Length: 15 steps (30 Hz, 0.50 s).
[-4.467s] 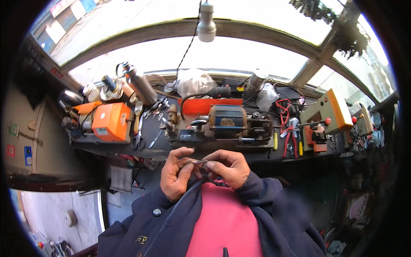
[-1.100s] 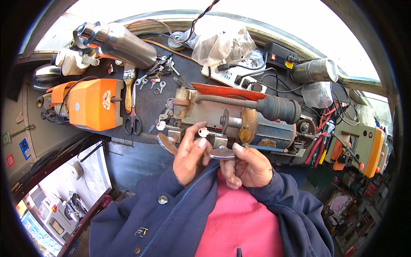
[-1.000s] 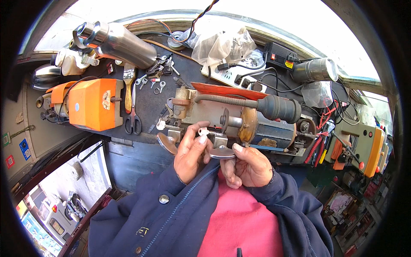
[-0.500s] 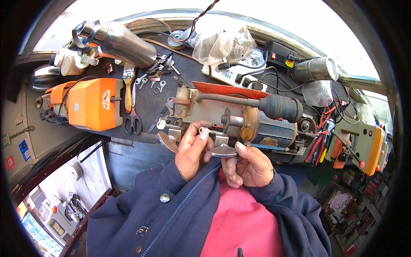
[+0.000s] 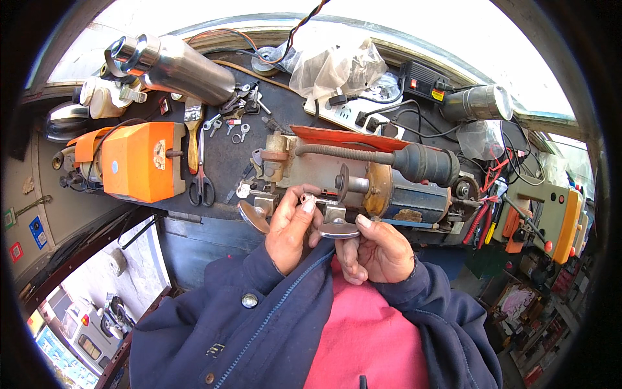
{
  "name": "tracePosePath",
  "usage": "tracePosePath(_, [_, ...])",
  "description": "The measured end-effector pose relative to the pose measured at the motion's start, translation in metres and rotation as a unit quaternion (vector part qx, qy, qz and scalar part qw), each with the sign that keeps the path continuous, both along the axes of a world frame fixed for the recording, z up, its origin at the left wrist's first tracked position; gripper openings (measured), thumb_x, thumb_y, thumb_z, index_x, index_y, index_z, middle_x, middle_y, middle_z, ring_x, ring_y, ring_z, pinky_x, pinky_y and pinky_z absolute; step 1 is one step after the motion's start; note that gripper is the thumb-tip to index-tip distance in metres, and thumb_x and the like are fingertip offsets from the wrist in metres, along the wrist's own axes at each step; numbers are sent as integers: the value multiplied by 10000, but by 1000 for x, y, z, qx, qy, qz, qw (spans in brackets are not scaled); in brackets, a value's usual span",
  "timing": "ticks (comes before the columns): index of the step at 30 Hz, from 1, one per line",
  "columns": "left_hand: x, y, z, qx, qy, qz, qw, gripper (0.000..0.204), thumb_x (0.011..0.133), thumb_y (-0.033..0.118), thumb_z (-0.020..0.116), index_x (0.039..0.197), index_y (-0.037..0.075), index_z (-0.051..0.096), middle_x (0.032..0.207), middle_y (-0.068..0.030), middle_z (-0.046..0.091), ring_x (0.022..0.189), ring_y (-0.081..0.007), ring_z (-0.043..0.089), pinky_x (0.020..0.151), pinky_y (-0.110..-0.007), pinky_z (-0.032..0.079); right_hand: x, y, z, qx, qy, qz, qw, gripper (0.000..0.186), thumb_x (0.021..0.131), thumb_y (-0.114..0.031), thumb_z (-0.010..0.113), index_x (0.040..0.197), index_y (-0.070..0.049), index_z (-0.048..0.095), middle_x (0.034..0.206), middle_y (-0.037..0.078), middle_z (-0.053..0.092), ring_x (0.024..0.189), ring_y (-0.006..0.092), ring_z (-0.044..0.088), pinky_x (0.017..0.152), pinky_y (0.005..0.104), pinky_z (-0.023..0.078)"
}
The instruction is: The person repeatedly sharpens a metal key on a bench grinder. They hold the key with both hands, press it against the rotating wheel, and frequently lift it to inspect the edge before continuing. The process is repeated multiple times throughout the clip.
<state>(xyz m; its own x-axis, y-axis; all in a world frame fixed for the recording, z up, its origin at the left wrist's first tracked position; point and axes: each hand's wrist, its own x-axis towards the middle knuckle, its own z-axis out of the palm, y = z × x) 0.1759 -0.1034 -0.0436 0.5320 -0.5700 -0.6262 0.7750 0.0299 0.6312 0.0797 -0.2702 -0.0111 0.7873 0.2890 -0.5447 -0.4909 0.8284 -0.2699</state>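
Note:
A key cutting machine [image 5: 414, 202] with a blue motor lies in front of me at the bench's near edge. My left hand [image 5: 289, 228] is closed, thumb against index finger, with a small shiny metal piece [image 5: 308, 198] at its fingertips; its exact kind is too small to tell. My right hand [image 5: 382, 249] is beside the right metal clamp knob [image 5: 339, 229], thumb at its right end and the other fingers curled below. Left of my left hand sits a second clamp knob [image 5: 253, 216]. A round cutter wheel [image 5: 341, 182] stands just beyond both hands.
An orange-covered machine [image 5: 144, 160] stands left, with scissors [image 5: 202, 181], a brush [image 5: 193, 133] and loose keys [image 5: 243, 129] beside it. Behind are a steel flask [image 5: 184, 70] and a power strip [image 5: 346, 114] with cables. Pliers and other tools [image 5: 483, 223] are at right.
My hands keep nearly the same grip and place at the clamps. The view has shifted very slightly; nothing has visibly been taken up or let go.

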Motion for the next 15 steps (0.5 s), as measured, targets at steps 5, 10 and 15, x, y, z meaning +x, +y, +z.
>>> tracePosePath(5, [1, -1, 0, -1, 1, 2, 1000, 314, 1039, 276, 517, 1270, 68, 472, 753, -17, 535, 563, -64, 440, 526, -194, 330, 0, 1, -1, 6, -7, -6, 1000, 580, 1074, -427, 360, 1128, 94, 610, 710, 117, 608, 531, 138, 504, 536, 289, 454])
tracePosePath(10, [1, 1, -2, -2, 5, 4, 1000, 305, 1040, 279, 518, 1259, 71, 476, 745, -17, 531, 557, -64, 437, 528, -199, 329, 4, 0, 1, 1, -3, -2, 1000, 591, 1072, -434, 357, 1139, 99, 606, 702, 113, 602, 526, 135, 492, 538, 287, 452])
tracePosePath(15, [4, 3, -3, -13, 4, -23, 1000, 268, 1079, 258, 447, 1276, 77, 442, 800, -33, 515, 600, -80, 458, 571, -212, 378, 8, 0, 4, -14, 9, 3, 1000, 596, 1071, -440, 343, 1009, 90, 607, 679, 118, 576, 514, 145, 488, 524, 288, 447])
